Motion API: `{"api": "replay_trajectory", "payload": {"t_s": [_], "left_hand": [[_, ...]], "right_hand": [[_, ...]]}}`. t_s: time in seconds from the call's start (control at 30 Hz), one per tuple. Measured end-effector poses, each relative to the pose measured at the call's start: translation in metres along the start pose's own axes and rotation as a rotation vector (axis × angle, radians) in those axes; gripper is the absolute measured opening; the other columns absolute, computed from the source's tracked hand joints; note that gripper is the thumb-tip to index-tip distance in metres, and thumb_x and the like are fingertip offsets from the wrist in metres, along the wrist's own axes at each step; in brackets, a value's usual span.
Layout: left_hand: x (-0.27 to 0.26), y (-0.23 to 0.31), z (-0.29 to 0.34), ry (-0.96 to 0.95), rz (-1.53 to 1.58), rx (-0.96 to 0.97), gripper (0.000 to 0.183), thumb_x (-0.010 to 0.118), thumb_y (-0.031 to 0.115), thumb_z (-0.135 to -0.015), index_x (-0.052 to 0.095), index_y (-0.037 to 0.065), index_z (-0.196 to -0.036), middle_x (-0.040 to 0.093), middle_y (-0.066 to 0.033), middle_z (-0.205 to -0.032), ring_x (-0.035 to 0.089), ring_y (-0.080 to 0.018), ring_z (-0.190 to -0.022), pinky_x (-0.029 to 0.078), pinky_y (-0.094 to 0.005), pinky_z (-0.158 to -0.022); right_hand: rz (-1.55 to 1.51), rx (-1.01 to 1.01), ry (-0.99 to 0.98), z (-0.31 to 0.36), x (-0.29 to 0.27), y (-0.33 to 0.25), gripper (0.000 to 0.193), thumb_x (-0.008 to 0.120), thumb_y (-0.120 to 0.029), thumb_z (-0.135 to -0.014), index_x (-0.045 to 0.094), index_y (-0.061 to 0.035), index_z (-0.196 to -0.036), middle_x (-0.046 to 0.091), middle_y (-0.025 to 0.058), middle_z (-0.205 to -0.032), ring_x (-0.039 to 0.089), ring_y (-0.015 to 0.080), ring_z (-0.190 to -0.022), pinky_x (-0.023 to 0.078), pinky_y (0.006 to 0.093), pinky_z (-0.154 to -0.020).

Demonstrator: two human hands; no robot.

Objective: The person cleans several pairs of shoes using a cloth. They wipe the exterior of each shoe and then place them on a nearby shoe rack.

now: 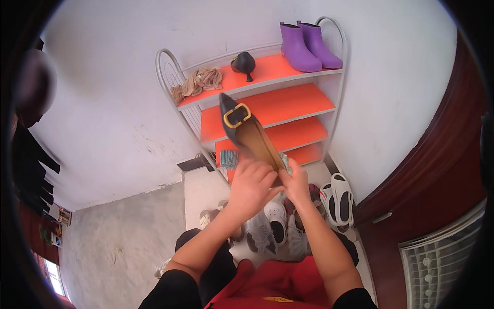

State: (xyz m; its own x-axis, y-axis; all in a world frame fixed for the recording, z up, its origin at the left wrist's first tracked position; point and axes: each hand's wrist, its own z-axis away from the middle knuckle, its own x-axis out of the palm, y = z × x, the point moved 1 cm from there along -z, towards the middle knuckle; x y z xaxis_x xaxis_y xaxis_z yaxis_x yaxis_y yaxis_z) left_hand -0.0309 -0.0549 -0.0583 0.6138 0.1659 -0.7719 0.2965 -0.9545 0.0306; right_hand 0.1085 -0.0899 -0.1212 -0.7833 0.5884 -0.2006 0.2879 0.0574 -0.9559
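Observation:
In front of the shelves I hold a black pointed shoe (226, 126) with a gold buckle (237, 116) and a tan inside, toe tilted up and to the left. My right hand (296, 181) grips its heel end, where a bit of pale green cloth (284, 160) shows beside the fingers. My left hand (253, 186) is slightly blurred, with bent fingers against the shoe's near side. A grey-green knitted cloth (228, 159) appears left of the shoe; whether both cloth pieces are one, I cannot tell. Another black shoe (244, 63) stands on the top shelf.
The rack (267, 77) has orange shelves and a silver frame. Purple ankle boots (303, 49) and crumpled tan fabric (198, 84) sit on top. Several shoes lie below my arms, including a white clog (276, 219). White slippers (339, 201) lean near the dark red door (411, 201).

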Motion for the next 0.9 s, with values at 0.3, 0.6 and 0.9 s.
{"api": "replay_trajectory", "payload": {"t_s": [0.3, 0.6, 0.9], "left_hand": [[0.023, 0.018, -0.049, -0.199, -0.234, 0.263, 0.033, 0.069, 0.018, -0.059, 0.057, 0.005, -0.087, 0.055, -0.0064, -0.096, 0.052, -0.023, -0.096, 0.043, -0.0327, -0.076], [-0.016, -0.009, -0.154, -0.204, 0.091, 0.222, 0.028, 0.072, 0.018, -0.069, 0.056, 0.0, -0.084, 0.054, -0.0121, -0.084, 0.052, -0.0298, -0.088, 0.046, -0.0391, -0.076], [-0.022, -0.066, -0.219, -0.304, 0.111, 0.155, 0.033, 0.073, 0.02, -0.072, 0.056, -0.004, -0.087, 0.057, -0.0171, -0.084, 0.055, -0.0329, -0.085, 0.045, -0.0405, -0.074]], "right_hand": [[-0.261, -0.175, 0.215, -0.012, -0.042, -0.018, 0.023, 0.053, -0.013, -0.089, 0.056, 0.003, -0.106, 0.063, 0.007, -0.088, 0.055, 0.0151, -0.077, 0.045, 0.0295, -0.072], [-0.709, -0.098, 0.236, -0.017, -0.077, -0.025, 0.02, 0.05, -0.013, -0.094, 0.056, 0.001, -0.107, 0.06, 0.002, -0.092, 0.055, 0.0074, -0.082, 0.046, 0.0247, -0.074], [-0.782, -0.038, 0.242, -0.022, -0.078, -0.023, 0.022, 0.052, -0.006, -0.091, 0.055, 0.003, -0.111, 0.062, 0.0059, -0.101, 0.059, 0.012, -0.09, 0.046, 0.027, -0.081]]}}
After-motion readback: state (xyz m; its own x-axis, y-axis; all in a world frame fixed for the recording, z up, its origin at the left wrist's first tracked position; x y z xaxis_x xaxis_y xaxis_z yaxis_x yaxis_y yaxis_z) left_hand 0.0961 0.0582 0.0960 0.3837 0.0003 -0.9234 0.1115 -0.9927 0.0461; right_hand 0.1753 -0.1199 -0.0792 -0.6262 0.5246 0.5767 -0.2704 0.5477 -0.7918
